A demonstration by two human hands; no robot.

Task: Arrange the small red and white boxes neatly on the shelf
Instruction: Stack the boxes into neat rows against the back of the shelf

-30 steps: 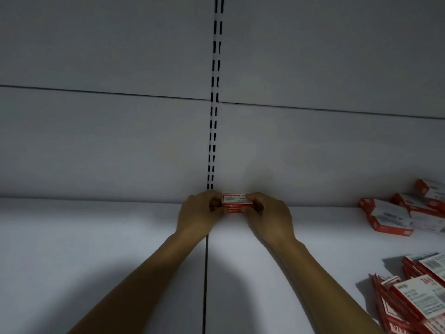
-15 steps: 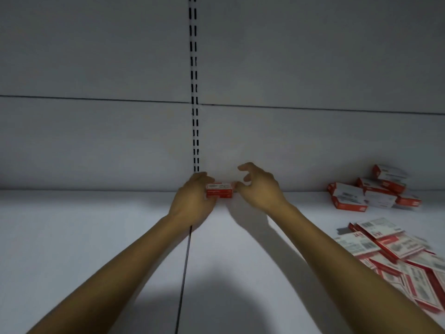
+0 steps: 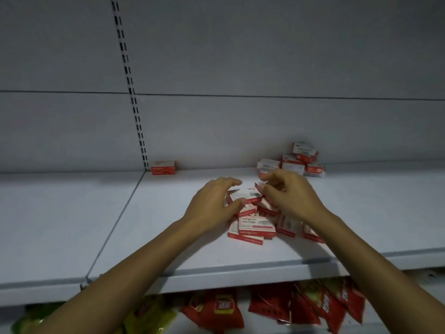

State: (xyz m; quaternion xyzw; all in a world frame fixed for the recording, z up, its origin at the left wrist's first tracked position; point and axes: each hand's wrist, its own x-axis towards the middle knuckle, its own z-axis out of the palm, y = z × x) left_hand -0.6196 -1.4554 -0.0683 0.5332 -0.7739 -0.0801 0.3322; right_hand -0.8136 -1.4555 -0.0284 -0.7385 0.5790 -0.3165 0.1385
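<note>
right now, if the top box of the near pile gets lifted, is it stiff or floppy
Probably stiff: the top box keeps flat faces, sharp edges. Likely light, being small and thin. The pile lies crooked, so neighbours may slip.

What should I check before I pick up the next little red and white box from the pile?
1. Hands at a box: ok. The left hand and right hand flank the top box of the near pile.
2. Firm grip: cannot tell, the fingers are blurred.
3. Row to join: ok. The placed boxes sit at the back by the slotted upright.
4. Room beside them: ok. The shelf is bare to their right.
5. Back pile tidy: not ok, jumbled.
</note>
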